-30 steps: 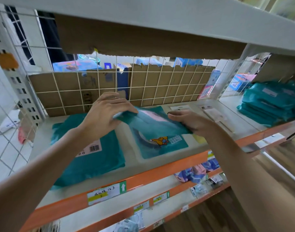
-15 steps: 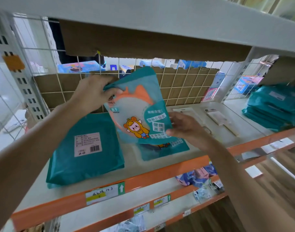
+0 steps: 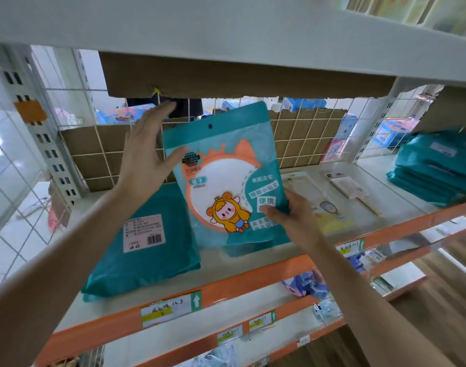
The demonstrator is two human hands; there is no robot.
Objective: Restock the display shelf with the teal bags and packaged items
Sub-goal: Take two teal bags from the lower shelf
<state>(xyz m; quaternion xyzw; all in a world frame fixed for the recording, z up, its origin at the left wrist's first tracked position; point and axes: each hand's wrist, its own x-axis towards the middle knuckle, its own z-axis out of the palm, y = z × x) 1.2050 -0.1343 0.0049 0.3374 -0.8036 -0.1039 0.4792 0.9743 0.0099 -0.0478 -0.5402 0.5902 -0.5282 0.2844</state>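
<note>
1. I face a display shelf (image 3: 226, 286) with an orange front lip. A white wire grid (image 3: 303, 144) backed by cardboard (image 3: 78, 144) closes its far side.
2. My right hand (image 3: 290, 221) pinches the lower right corner of a teal pouch (image 3: 226, 168), thumb on the printed front. The pouch is upright over the middle of the shelf with its cartoon side towards me, probably so that shoppers will see it. I cannot tell whether its bottom edge rests on anything.
3. My left hand (image 3: 147, 152) is spread with straight fingers and grips nothing. Its thumb touches the pouch's left edge, seemingly to steady it. My hands are apart, one on each side of the pouch.
4. A second pouch (image 3: 263, 243) lies flat beneath the raised one, with only its near edge showing.
5. Just to the left lies a flat teal bag (image 3: 147, 250), its white barcode label facing up.
6. Far to the right sits a stack of teal bags (image 3: 436, 170). Clear-wrapped packets (image 3: 330, 200) lie flat between it and the pouch.
7. I judge that I am about to stand the pouch against the grid. It looks thin and floppy, so it may slump.
</note>
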